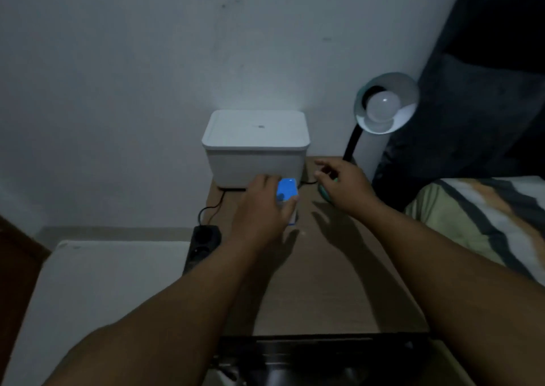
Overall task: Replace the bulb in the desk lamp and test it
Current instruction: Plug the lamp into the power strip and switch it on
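Observation:
The desk lamp's round shade faces me at the table's back right, on a black bent neck. A white bulb sits in the shade, unlit. My left hand grips a small blue and white box that stands on the wooden table. My right hand hovers with spread fingers over the lamp's teal base, which it mostly hides.
A white lidded box stands against the wall behind my hands. A black power strip with a cord lies at the table's left edge. A bed with a striped cover is on the right, a white surface on the left.

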